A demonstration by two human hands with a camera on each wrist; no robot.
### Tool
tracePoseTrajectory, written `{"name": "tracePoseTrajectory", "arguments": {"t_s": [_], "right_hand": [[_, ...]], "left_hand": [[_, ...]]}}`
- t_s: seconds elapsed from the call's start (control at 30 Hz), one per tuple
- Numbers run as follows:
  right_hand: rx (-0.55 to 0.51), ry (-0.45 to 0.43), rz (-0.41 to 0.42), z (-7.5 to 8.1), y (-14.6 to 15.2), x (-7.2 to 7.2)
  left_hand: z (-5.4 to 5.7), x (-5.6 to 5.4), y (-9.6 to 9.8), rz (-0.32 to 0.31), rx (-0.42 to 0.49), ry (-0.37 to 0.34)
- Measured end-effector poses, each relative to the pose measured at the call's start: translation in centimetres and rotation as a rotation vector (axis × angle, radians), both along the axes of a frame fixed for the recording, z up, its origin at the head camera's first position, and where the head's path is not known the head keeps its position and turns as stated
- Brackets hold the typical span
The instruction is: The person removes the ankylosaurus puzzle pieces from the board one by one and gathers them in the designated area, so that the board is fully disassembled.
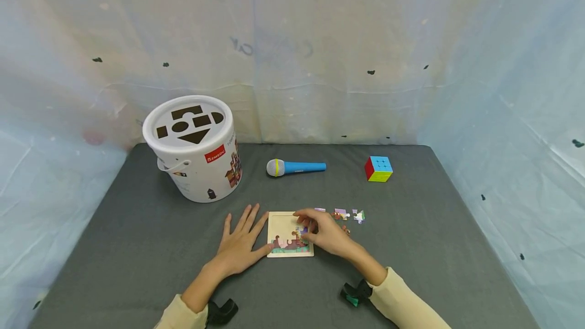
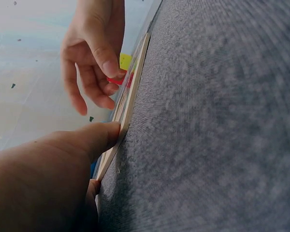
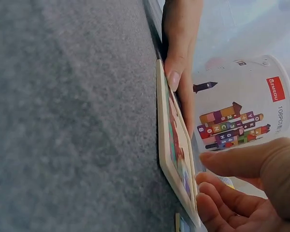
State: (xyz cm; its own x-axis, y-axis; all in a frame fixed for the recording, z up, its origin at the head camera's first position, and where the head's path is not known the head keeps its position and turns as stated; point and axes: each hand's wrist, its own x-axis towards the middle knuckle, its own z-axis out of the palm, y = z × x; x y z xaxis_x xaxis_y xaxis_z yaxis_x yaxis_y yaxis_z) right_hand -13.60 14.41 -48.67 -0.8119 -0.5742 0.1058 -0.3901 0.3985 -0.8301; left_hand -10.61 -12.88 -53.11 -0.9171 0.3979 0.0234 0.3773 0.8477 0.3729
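Observation:
A wooden jigsaw tray (image 1: 277, 221) lies flat on the table, its lower part filled with coloured pieces and several more fitted at its right side. My left hand (image 1: 239, 249) is spread on the cloth at the tray's left, fingers straight, its thumb on the tray's edge. Over the tray's right side hovers my right hand (image 1: 326, 232), fingers loosely bent. In the left wrist view, the right hand (image 2: 94, 53) shows no piece between thumb and fingers. Loose jigsaw pieces, among them a light one (image 1: 358, 216), lie right of the tray, some partly behind the right hand.
A white lidded bucket (image 1: 201, 176) with shape cut-outs stands at the back left. A blue toy microphone (image 1: 303, 167) lies at the back middle, and a puzzle cube (image 1: 379, 169) sits to its right. Grey cloth covers the table (image 1: 434, 248); pale sheeting (image 1: 292, 65) hangs around it.

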Motion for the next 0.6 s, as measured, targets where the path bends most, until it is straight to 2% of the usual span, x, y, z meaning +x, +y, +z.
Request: {"name": "tracePoseTrajectory", "arguments": {"t_s": [0.27,0.6], "right_hand": [[0.036,-0.001,0.051,-0.32,-0.56,-0.21],[0.047,0.003,0.047,-0.43,-0.73,-0.08]], "left_hand": [[0.35,0.17,0.13,0.001,0.014,0.002],[0.95,0.20,0.20,0.002,0.003,-0.021]]}}
